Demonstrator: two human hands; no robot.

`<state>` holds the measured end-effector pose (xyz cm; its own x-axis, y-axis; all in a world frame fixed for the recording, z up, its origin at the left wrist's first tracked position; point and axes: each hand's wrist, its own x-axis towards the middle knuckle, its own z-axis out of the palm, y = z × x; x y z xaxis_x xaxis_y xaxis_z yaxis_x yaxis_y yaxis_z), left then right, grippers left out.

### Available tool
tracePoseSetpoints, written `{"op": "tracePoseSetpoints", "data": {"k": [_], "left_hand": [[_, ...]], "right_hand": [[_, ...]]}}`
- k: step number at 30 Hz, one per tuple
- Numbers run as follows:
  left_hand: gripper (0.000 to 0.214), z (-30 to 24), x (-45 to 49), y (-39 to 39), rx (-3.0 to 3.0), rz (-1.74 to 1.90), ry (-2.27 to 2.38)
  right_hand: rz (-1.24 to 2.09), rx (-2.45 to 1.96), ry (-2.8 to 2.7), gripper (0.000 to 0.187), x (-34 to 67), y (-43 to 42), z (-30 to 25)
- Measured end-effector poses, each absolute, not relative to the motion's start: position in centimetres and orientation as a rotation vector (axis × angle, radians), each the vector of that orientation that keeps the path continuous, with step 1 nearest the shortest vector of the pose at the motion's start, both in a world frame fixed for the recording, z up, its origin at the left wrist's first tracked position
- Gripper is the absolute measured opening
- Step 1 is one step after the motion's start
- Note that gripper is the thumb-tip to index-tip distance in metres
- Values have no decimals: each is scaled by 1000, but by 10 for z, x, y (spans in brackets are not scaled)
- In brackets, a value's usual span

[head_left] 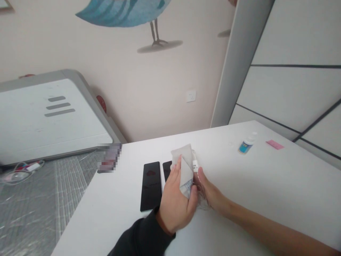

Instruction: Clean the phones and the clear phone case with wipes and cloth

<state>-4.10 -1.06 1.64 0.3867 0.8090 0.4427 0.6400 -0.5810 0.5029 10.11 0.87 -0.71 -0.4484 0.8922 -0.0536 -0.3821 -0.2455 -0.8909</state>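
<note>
My left hand (177,204), in a black sleeve, lies along a folded grey cloth or sheet (183,153), its fingers on the left side and its thumb on the right. Part of the piece is turned over, and a bluish patterned layer (186,187) peeks out below the fold. From the right, my right hand (213,195) is closed against the same bundle, thumb up, the other fingers mostly hidden. A narrow white piece with dark print (195,164) stands beside its thumb. Crumpled clear plastic (203,203) shows under this hand.
Left of my hands lies a black phone (150,186); a second dark phone (167,170) is partly covered. A small white bottle with a blue label (247,143) and a pink slip (275,144) are at the right. A blurred-out object (109,158) rests at the table's left edge.
</note>
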Motion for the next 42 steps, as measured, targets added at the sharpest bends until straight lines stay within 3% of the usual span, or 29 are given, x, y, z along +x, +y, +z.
{"op": "tracePoseSetpoints", "data": {"k": [3, 11, 17, 23, 30, 37, 42], "left_hand": [[59, 18, -42, -8, 2437, 1027, 1330], [65, 19, -40, -5, 2453, 1135, 1419], [58, 16, -36, -9, 2358, 982, 1357], [71, 11, -26, -25, 2369, 770, 1172], [73, 15, -19, -30, 2354, 631, 1081], [65, 21, -29, -12, 2344, 855, 1235], [62, 25, -33, -4, 2212, 1041, 1307]], "right_hand": [[1765, -745, -1147, 75, 102, 8, -10], [1699, -760, -1337, 81, 104, 5, 11], [1868, -732, -985, 89, 106, 18, 9], [1739, -738, -686, 70, 121, 37, 30], [1767, -836, -571, 70, 122, 37, 31], [1865, -784, -805, 83, 100, 11, 2], [1771, -782, -1028, 69, 100, 4, -8]]}}
